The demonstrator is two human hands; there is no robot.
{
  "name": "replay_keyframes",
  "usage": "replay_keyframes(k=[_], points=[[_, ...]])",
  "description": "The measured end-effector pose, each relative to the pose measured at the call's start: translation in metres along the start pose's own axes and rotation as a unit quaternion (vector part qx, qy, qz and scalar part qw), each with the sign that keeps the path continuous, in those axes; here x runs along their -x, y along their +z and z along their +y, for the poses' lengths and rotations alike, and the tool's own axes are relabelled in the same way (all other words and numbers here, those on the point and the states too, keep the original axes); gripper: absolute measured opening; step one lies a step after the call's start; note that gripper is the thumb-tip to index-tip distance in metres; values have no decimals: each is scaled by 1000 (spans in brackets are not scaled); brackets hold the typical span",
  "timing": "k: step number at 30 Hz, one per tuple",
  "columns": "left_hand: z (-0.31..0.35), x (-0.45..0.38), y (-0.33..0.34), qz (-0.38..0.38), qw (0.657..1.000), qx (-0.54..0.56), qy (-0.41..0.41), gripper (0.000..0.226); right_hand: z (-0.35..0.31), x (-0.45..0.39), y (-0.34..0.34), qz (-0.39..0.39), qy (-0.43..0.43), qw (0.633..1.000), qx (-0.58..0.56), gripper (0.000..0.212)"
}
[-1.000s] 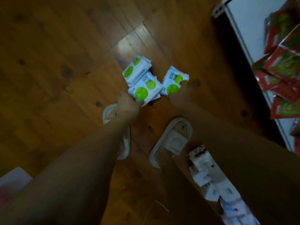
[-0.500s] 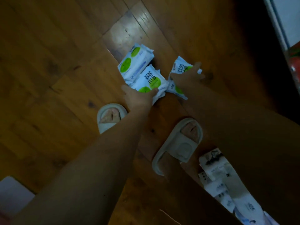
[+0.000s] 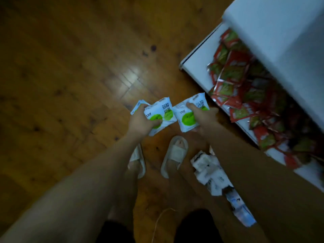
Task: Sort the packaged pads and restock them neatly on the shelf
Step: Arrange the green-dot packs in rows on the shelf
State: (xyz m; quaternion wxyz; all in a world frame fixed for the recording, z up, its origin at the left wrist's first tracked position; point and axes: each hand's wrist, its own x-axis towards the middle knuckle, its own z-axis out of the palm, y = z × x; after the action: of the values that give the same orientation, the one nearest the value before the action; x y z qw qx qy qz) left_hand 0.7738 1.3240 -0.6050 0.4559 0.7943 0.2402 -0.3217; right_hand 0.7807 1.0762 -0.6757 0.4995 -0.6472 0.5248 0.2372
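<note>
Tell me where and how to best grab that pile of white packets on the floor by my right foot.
The white packets lie loose and overlapping on the wooden floor, right of the right slipper. Probably come from above and pinch the pile's long edges; both hands are full now, so free one first.

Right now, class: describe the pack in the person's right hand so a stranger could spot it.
Start at the white shelf on the right. Just left of it, above the floor, the right hand grips a white pack with green circles; the left hand holds its twins.
</note>
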Motion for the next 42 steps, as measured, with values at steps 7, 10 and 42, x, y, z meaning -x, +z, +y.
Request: replay_keyframes(k=[7, 10, 42], points=[[209, 169, -147, -69, 972, -115, 191, 48, -171, 327, -123, 35, -144, 973, -177, 35], [281, 223, -183, -100, 939, -191, 267, 49, -213, 403, -164, 89, -235, 953, -170, 45], [579, 380, -154, -114, 728, -398, 546, 76, -255, 556, -410, 265, -378, 887, -9, 36]])
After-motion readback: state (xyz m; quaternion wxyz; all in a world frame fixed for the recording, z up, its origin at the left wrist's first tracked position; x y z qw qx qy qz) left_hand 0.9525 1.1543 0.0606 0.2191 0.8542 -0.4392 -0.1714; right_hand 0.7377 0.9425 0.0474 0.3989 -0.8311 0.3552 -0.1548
